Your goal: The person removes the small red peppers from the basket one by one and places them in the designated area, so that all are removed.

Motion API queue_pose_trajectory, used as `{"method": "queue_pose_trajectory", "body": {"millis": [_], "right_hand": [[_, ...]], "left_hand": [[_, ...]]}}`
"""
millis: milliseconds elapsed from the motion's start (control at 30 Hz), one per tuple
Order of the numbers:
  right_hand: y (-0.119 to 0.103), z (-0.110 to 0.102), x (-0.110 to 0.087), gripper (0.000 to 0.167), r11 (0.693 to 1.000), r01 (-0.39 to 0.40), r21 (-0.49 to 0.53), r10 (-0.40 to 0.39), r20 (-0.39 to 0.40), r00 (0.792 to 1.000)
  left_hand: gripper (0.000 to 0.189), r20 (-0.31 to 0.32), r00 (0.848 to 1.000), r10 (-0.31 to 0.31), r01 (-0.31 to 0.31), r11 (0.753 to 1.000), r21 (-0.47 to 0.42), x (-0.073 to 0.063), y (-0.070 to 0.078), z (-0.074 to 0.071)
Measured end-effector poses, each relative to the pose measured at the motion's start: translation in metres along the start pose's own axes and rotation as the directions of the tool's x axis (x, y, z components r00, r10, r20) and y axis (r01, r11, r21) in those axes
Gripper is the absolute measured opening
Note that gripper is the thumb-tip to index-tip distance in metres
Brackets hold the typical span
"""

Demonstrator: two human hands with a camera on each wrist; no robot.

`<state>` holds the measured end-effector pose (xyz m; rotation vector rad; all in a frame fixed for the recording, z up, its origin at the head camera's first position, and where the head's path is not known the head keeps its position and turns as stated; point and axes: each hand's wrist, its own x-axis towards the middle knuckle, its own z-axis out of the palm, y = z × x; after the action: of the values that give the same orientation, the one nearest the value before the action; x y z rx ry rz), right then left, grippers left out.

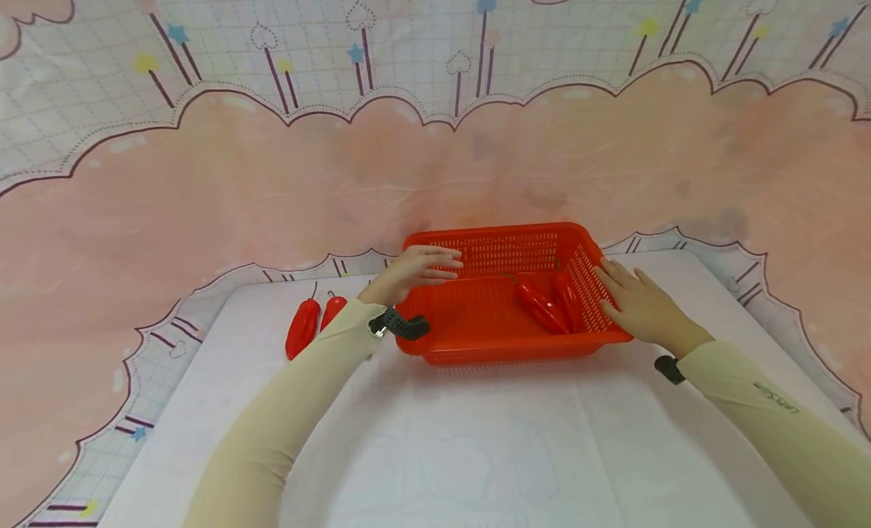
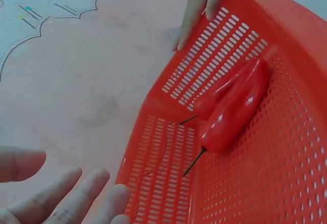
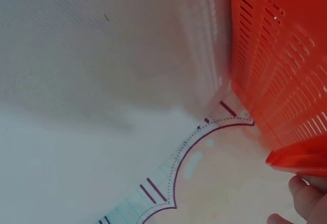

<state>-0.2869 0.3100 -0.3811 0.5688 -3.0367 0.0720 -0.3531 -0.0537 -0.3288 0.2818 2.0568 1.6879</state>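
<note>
Nearest my head camera, pale sleeves [image 1: 252, 437] reached in from the lower left and lower right of the frame. From my remote seat I saw the left hand [image 1: 411, 272] near centre, released, fingers loosely straight, at the left end of a red basket [image 1: 503, 352]; whether it touched the rim I couldn't tell. Right of centre, the right hand [image 1: 643, 305] rested extended, unclenched fingers on the basket's right rim. Two red peppers [image 1: 540, 305] lay inside, toward that end; other peppers [image 1: 302, 330] lay left of centre on the white table [image 1: 476, 437].
</note>
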Motion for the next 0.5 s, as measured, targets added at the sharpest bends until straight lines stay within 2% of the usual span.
{"method": "queue_pose_trajectory", "body": {"millis": [200, 500], "right_hand": [[-0.003, -0.004, 0.000, 0.066, 0.999, -0.022, -0.030, 0.023, 0.023, 0.999], [-0.005, -0.006, 0.004, 0.067, 0.998, -0.007, -0.064, 0.010, 0.039, 0.999]], "left_hand": [[0.039, -0.005, 0.999, -0.036, 0.036, 0.999, -0.029, 0.016, -0.004, 0.014], [0.041, 0.013, 1.000, -0.010, 0.010, 1.000, -0.021, 0.035, -0.020, 0.031]]}}
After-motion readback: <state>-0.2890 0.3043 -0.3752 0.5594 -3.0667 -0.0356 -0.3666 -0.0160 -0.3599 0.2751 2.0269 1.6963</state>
